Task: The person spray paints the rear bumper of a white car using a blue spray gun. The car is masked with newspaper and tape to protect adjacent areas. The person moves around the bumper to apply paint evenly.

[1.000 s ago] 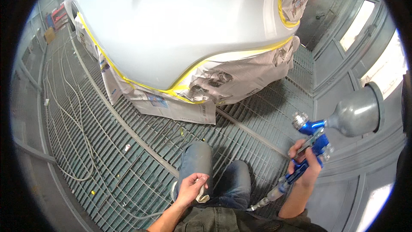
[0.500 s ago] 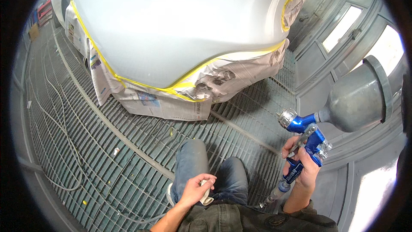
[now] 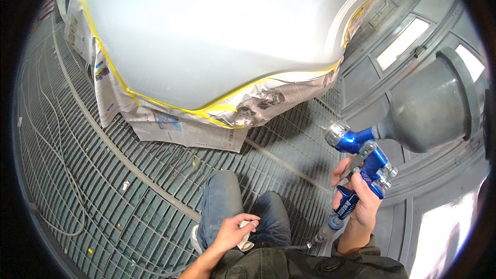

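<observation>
My right hand (image 3: 361, 199) is wrapped round the grip of a blue paint spray gun (image 3: 373, 165), with fingers at its trigger. A grey paint cup (image 3: 429, 106) sits on top of the gun, tilted to the right, and the silver nozzle points left toward the car. Near my lap, my left hand (image 3: 233, 233) is closed on a crumpled whitish cloth (image 3: 245, 244). In front stands a pale grey car body (image 3: 206, 46), its lower edge bordered by yellow tape (image 3: 170, 106) and masked with newspaper (image 3: 194, 133).
Metal floor grating (image 3: 150, 175) spreads around my feet. An air hose (image 3: 77, 191) lies looped on it at the left, with small scraps nearby. At the right rises a grey panelled wall (image 3: 361, 82) with bright windows (image 3: 404, 44).
The car and floor have shifted slightly left in the view. The spray gun appears slightly left, its cup larger and nearer. Both hands keep their hold.
</observation>
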{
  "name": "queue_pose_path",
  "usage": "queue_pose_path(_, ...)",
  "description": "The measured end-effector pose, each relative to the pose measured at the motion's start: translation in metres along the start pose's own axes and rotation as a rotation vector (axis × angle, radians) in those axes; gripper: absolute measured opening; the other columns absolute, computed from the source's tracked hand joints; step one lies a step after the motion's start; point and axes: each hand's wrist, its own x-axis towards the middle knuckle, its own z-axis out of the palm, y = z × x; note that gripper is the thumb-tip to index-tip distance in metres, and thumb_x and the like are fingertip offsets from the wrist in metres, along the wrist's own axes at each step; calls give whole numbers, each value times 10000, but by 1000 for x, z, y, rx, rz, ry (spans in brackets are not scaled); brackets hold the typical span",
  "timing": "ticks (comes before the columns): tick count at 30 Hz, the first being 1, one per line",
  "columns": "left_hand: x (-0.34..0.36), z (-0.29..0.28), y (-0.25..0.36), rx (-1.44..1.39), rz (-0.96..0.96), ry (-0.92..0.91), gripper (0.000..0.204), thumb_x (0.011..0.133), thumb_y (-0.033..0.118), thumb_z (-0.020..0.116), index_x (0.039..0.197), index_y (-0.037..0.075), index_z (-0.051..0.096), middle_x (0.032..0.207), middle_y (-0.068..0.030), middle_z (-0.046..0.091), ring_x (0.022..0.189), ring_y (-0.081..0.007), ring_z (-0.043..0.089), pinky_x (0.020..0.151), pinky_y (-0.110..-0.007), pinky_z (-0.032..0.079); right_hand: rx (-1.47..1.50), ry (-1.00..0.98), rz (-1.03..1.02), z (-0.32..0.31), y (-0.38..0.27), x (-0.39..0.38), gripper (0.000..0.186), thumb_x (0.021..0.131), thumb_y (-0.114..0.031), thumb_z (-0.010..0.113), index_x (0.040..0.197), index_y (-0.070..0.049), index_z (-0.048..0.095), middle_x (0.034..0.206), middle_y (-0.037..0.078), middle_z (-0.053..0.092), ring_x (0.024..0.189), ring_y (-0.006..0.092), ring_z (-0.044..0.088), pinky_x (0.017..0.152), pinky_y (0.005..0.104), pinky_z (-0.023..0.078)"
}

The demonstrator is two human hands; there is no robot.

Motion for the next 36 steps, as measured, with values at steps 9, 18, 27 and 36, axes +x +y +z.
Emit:
queue_pose_path(9, -1, -26, 14, -31, 8, 113, 205, 923, 151, 670, 1082, 27, 704, 828, -4, 692, 758, -58, 623, 682, -213, 478, -40, 5, 7, 26, 3, 24, 313, 937, -194, 607, 1119, 56, 561, 987, 144, 638, 794, 184, 635, 465, 250, 538)
queue_pose_path(18, 0, -35, 8, -99, -15, 136, 217, 921, 169, 673, 1076, 21, 704, 785, -5, 684, 743, -55, 612, 683, -208, 465, -21, -47, 83, 37, 0, 23, 429, 879, -249, 644, 1095, 103, 527, 936, 199, 615, 726, 213, 639, 386, 242, 508)
queue_pose_path(27, 0, -42, 8, -56, -42, 164, 191, 929, 163, 662, 1060, 30, 705, 784, -6, 682, 724, -50, 598, 655, -203, 449, 63, -3, 10, -11, 21, 11, 363, 937, -197, 569, 1096, 121, 496, 937, 200, 581, 747, 219, 620, 387, 235, 532)
queue_pose_path(36, -8, -15, 24, 42, -56, 105, 196, 927, 164, 681, 1070, 33, 708, 824, -13, 690, 735, -61, 611, 660, -209, 470, 170, 63, 149, -58, 32, -27, 401, 908, -269, 624, 1076, 87, 552, 948, 184, 621, 755, 215, 639, 416, 261, 534)
